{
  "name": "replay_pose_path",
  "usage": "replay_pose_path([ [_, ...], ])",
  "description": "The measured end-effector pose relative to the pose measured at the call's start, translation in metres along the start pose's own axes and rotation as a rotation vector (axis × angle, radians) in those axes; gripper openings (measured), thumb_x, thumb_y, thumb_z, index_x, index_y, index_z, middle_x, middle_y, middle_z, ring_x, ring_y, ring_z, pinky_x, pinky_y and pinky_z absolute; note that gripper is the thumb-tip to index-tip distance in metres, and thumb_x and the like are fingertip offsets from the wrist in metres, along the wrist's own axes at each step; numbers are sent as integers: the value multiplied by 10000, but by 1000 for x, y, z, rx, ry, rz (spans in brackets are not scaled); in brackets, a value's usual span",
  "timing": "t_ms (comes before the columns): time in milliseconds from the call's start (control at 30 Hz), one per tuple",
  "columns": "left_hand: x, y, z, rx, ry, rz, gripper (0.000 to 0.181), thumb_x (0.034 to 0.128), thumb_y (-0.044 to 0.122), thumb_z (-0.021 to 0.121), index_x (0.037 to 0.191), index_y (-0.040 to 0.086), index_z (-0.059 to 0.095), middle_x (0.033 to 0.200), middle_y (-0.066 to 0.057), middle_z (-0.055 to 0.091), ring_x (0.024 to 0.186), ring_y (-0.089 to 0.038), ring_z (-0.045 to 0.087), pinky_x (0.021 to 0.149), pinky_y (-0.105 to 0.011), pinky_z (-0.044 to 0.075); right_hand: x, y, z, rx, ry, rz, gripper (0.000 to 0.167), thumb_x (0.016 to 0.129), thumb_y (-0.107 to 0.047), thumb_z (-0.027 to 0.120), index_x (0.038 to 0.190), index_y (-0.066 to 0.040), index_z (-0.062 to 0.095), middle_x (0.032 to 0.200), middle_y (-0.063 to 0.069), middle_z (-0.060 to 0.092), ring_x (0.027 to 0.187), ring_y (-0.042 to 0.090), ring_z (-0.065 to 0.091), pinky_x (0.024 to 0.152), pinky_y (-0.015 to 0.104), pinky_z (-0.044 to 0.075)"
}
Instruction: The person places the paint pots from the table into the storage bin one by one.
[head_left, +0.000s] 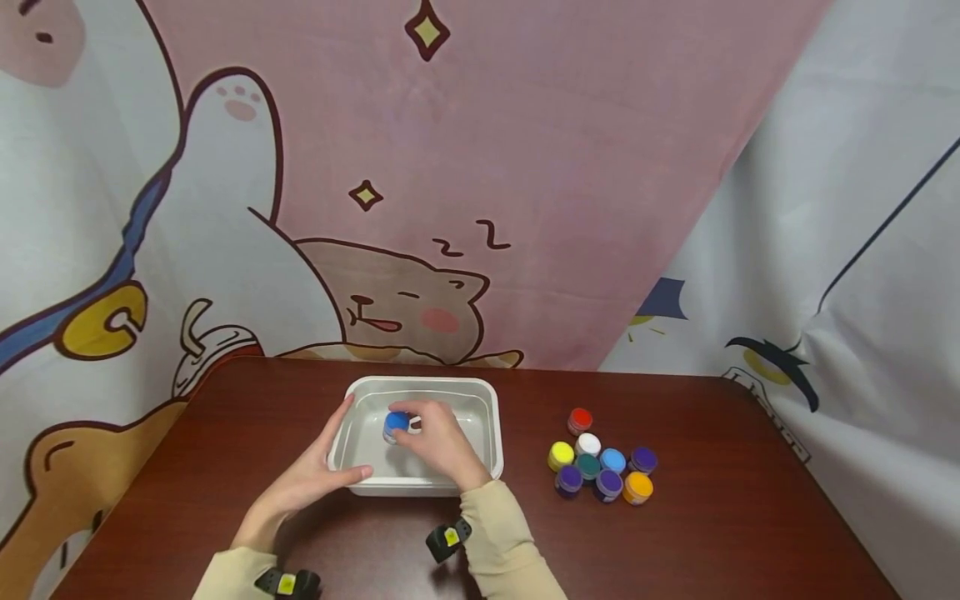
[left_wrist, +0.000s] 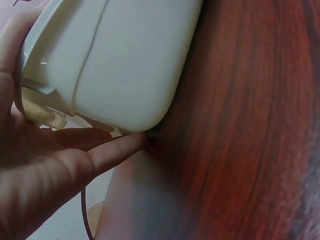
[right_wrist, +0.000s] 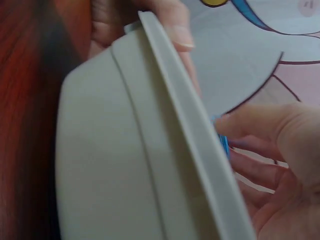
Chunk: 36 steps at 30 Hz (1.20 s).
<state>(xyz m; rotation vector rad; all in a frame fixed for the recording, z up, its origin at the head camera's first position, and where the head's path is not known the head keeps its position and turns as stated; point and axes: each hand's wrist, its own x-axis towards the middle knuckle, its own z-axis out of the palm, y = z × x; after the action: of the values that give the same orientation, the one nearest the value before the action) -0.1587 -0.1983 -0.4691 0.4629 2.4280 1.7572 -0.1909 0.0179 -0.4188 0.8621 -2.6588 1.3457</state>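
Observation:
A white rectangular tray point(head_left: 491, 417) sits on the table. At its near left corner my left hand point(head_left: 303, 475) grips it, thumb over the front rim and fingers along the left side. In the left wrist view, fingers of the left hand point(left_wrist: 55, 165) touch the outer wall of the tray point(left_wrist: 135, 60). Inside the tray, my right hand point(head_left: 442, 442) pinches a small blue-lidded paint pot point(head_left: 396, 423) between thumb and fingers. The right wrist view shows the right hand point(right_wrist: 280, 145) beyond the tray rim point(right_wrist: 190, 125), which hides most of the pot.
Several small paint pots stand grouped right of the tray, among them a red one point(head_left: 580, 420), a yellow one point(head_left: 560, 455), a white one point(head_left: 588, 445) and an orange one point(head_left: 638, 487). Behind the dark wooden table point(head_left: 712, 517) hangs a printed cloth point(head_left: 600, 167).

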Motion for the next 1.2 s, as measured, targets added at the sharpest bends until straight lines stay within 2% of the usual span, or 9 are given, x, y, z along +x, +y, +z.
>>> replay_pose_path([
  [267,0,-1,1,-17,-13,59,1009,804,96,764,1556,122,91,1577,-215,46,1349,-418,174,1026,-654,190,20,-1,22,-129,23,14,276,803,-24,734,1074,22,710,1013,84,709,896,130,641,789,189,494],
  [467,0,-1,2,-26,-23,63,1007,810,94,757,1556,118,82,1576,-222,29,1354,-426,156,1024,-676,179,28,3,33,-200,-20,30,250,797,-32,746,1043,2,719,998,60,710,906,136,637,804,196,485],
  [700,-1,0,1,-12,-14,65,1016,805,97,761,1558,138,81,1575,-226,32,1359,-420,139,1031,-668,163,27,8,44,-206,-62,87,251,781,-27,752,1029,-13,714,940,56,701,840,127,611,757,214,486],
  [833,-1,-1,0,-7,-8,65,1015,805,96,761,1557,134,82,1575,-226,36,1357,-425,145,1031,-675,162,27,7,45,-210,-69,111,253,781,-7,740,1032,6,713,953,78,704,868,156,626,784,237,495],
  [1100,0,-1,0,-5,-9,40,1020,805,120,768,1558,130,80,1582,-212,31,1376,-443,136,1040,-691,149,26,11,39,-157,-70,157,341,792,-15,720,1130,8,681,1044,115,695,930,206,633,807,265,503],
  [1200,1,-1,0,-17,-7,27,1027,803,119,772,1560,141,77,1587,-198,21,1386,-445,117,1042,-700,131,24,13,32,-134,-68,139,338,797,-20,702,1134,2,679,1077,113,689,981,231,636,831,276,506],
])
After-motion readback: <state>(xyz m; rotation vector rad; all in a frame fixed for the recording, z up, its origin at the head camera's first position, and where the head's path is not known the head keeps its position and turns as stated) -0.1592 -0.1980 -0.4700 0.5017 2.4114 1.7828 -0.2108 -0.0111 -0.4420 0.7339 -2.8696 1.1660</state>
